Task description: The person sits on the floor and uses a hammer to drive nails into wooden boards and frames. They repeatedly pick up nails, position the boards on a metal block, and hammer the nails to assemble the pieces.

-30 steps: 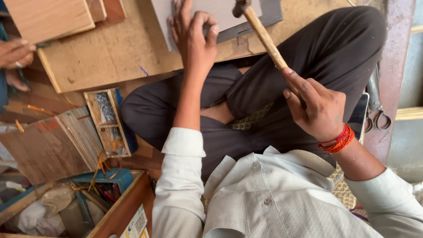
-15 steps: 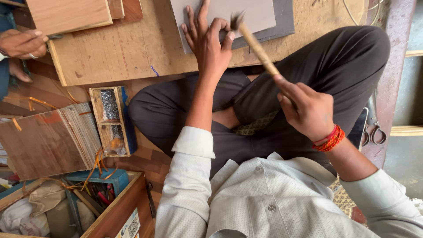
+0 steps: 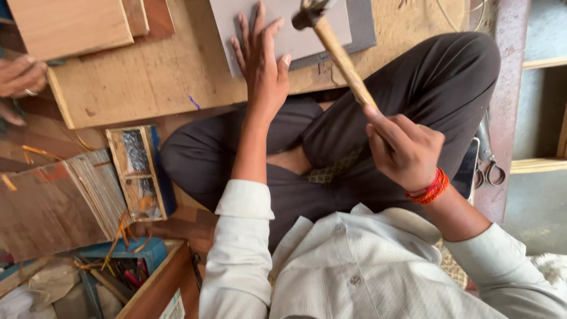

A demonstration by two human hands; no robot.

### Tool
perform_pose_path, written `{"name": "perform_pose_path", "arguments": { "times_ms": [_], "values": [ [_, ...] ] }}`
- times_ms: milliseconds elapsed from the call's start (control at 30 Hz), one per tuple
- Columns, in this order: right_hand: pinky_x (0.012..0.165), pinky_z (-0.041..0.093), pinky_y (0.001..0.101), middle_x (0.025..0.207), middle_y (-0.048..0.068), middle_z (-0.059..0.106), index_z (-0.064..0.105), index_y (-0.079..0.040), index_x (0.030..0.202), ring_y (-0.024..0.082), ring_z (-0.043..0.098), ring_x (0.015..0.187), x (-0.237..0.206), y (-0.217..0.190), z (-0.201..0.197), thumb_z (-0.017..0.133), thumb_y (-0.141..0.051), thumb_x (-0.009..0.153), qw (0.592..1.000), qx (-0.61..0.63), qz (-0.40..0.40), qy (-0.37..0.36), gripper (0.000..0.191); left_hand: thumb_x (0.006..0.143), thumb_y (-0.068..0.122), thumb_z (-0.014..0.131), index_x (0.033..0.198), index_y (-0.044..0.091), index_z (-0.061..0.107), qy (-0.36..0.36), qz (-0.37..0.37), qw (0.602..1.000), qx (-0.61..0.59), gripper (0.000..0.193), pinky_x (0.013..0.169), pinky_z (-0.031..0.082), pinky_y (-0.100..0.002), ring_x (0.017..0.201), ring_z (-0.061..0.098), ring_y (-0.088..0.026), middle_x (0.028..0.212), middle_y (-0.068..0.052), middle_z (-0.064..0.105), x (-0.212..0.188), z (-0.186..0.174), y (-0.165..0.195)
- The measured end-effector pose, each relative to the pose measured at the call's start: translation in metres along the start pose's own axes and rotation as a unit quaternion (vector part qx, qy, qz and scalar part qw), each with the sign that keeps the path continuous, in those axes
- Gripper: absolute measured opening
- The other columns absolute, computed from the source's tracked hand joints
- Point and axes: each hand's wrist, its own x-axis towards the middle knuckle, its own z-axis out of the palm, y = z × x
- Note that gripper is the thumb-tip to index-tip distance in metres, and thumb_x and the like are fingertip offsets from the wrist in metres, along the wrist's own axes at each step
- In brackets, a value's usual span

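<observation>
Since half a second earlier, the hammer (image 3: 331, 44) had swung lower, its dark head now over the grey panel (image 3: 307, 32) beside the left hand (image 3: 263, 65). Its wooden handle ran on a slant, head pointing up and away toward the panel, butt end down in the right hand (image 3: 404, 150). That grip was closed tight around the handle's lower end, a red thread band at the wrist. The left hand lay flat, fingers spread wide, pressing on the panel and holding nothing. The panel rested on a plywood board (image 3: 147, 77). Another person's hand (image 3: 20, 77) showed at the left edge. A small wooden box (image 3: 139, 171) lay near the knee.
</observation>
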Motion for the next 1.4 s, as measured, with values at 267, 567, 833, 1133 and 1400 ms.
{"name": "perform_pose_path", "arguments": {
  "times_ms": [267,567,833,1133,1400],
  "values": [
    [0.047,0.04,0.0341,0.068,0.005,0.056,0.073,-0.014,0.135,0.02,0.053,0.05,0.005,0.0,-0.006,0.079,-0.003,0.087,0.99,-0.084,-0.005,-0.116,0.05,0.101,0.005,0.074,0.157,0.021,0.041,-0.017,-0.004,1.0,0.021,0.067,0.136,0.006,-0.059,0.165,0.007,-0.035,0.174,-0.006,0.019,-0.005,0.001,-0.005],
    [0.051,0.041,0.0348,0.071,0.005,0.056,0.072,-0.013,0.13,0.021,0.053,0.053,0.01,-0.007,0.004,0.078,-0.003,0.09,0.995,-0.057,-0.015,-0.082,0.043,0.108,0.009,0.069,0.168,0.019,0.029,-0.01,0.032,0.998,0.051,0.072,0.135,0.006,-0.053,0.163,0.003,-0.03,0.177,-0.004,0.014,-0.009,0.003,-0.013],
    [0.054,0.04,0.0351,0.075,0.006,0.058,0.067,-0.01,0.132,0.021,0.052,0.057,0.0,-0.012,0.008,0.078,0.003,0.096,0.997,0.037,-0.057,0.034,0.04,0.11,0.013,0.07,0.17,0.015,0.02,-0.012,0.028,0.998,0.054,0.078,0.136,0.007,-0.051,0.162,0.004,-0.028,0.172,-0.002,0.014,-0.008,0.003,-0.008],
    [0.05,0.04,0.0349,0.075,0.006,0.063,0.062,-0.013,0.138,0.02,0.054,0.052,-0.003,-0.017,0.009,0.078,0.002,0.096,0.997,0.04,-0.055,0.035,0.048,0.107,0.01,0.071,0.171,0.014,0.012,-0.016,0.016,0.999,0.033,0.087,0.136,0.006,-0.051,0.162,0.004,-0.028,0.178,-0.002,0.014,-0.008,0.001,-0.008],
    [0.05,0.049,0.031,0.083,0.008,0.074,0.062,-0.014,0.141,0.017,0.063,0.052,-0.029,-0.028,-0.005,0.076,-0.007,0.085,0.971,0.089,0.165,-0.146,0.058,0.105,0.007,0.069,0.142,0.015,0.051,0.0,0.036,0.999,0.022,0.042,0.137,0.009,-0.054,0.163,0.018,-0.027,0.17,-0.004,0.031,-0.009,-0.004,-0.008]
  ]
}}
